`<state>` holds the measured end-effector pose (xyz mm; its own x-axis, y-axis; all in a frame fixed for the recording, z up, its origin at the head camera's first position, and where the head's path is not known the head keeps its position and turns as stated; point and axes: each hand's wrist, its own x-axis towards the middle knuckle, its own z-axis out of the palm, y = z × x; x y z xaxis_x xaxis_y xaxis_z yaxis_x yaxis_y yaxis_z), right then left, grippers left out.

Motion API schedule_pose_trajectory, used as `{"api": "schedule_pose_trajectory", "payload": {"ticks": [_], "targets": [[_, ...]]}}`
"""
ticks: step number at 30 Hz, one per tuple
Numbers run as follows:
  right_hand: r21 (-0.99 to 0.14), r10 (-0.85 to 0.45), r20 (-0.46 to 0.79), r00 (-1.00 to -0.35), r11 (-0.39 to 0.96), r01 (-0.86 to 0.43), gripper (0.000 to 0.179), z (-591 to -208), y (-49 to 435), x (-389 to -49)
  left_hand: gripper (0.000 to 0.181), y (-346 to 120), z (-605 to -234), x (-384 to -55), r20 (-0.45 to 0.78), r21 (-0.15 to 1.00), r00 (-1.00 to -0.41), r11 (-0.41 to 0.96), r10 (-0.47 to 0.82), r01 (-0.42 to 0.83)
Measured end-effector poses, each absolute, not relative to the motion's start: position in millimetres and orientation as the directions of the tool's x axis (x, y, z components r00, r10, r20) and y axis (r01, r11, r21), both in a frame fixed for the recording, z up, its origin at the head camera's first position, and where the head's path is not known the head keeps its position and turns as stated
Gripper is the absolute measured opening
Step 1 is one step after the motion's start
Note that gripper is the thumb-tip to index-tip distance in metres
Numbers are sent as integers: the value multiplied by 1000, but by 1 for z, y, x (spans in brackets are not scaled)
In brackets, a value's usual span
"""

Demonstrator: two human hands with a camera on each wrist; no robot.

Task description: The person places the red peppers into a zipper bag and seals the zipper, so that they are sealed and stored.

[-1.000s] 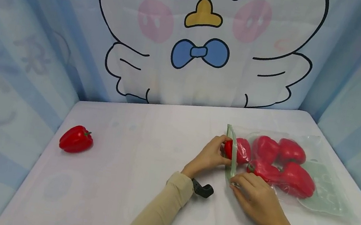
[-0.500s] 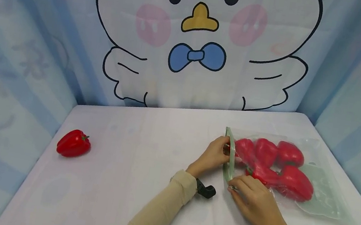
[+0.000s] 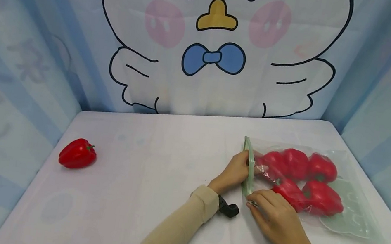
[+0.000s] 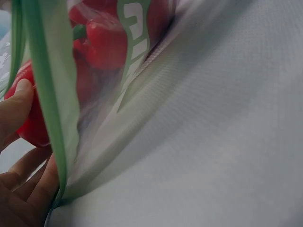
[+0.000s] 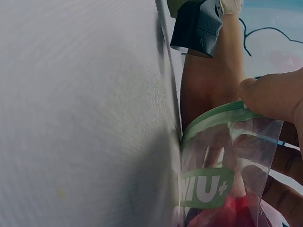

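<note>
A clear zip bag (image 3: 352,206) with a green-edged mouth lies on the right side of the table, several red bell peppers (image 3: 323,198) inside. My left hand (image 3: 234,172) reaches into the mouth, its fingers partly behind the plastic. In the left wrist view its thumb lies against a red bell pepper (image 4: 38,120) at the opening, other fingers below it. My right hand (image 3: 279,219) pinches the near corner of the bag's mouth; the right wrist view shows its thumb on the green zip strip (image 5: 222,111).
Another red bell pepper (image 3: 78,154) lies alone on the left of the white table (image 3: 125,195). A curtain (image 3: 207,94) with a cartoon bird hangs behind, and blue curtains flank both sides.
My left hand has moved right, pushing the bell pepper through the mouth into the bag. The peppers inside have shifted right. My right hand keeps its hold on the rim.
</note>
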<state>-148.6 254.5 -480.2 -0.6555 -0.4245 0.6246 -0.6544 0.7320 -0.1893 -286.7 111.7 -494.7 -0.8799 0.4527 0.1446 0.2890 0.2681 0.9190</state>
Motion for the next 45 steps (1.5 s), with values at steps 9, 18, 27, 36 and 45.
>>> {"api": "schedule_pose_trajectory", "payload": {"ticks": [9, 18, 27, 36, 45], "targets": [[-171, -422, 642, -640, 735, -656, 56, -480, 252, -148, 39, 114, -500, -289, 142, 933, -858, 222, 493, 282], [-162, -424, 640, -641, 741, -652, 57, -477, 250, -148, 36, 109, -499, -286, 101, 979, -858, 105, 504, 177], [-195, -424, 634, -647, 721, -664, 53, -478, 253, -150, 30, 110, -501, -287, 73, 983, -869, 113, 489, 146], [-233, -413, 635, -654, 704, -671, 53, -480, 250, -151, 33, 109, -502, -285, 73, 984, -848, 101, 525, 147], [-213, -406, 633, -659, 728, -652, 55, -480, 249, -151, 32, 110, -503, -287, 67, 988, -851, 84, 520, 129]]}}
